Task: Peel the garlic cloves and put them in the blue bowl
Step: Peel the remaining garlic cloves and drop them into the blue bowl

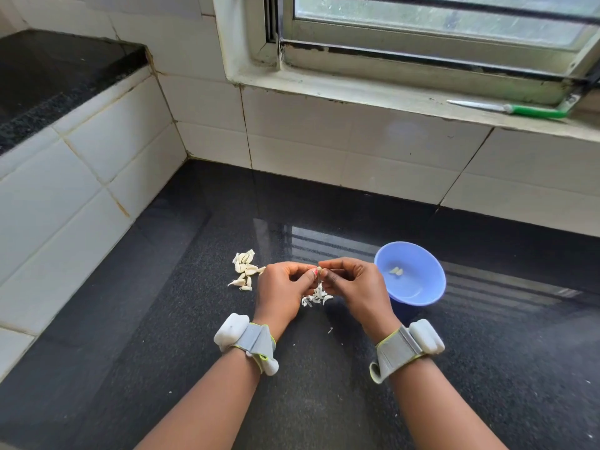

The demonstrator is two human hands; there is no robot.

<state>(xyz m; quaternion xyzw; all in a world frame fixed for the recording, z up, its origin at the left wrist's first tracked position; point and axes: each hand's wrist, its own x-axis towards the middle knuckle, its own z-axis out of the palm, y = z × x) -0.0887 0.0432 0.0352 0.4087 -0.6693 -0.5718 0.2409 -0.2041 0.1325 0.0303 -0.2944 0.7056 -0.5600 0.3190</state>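
Both hands are up close together over the dark counter, working one garlic clove between them. The left hand has its fingers curled in, pinching the clove at the fingertips, and the right hand pinches it from the other side, fingers bent too. Right under them sits a little heap of peeled skins. The unpeeled cloves lie in a pile just left of the left hand. The blue bowl sits just right of the right hand, with a couple of peeled cloves inside. A green-handled knife lies on the window sill.
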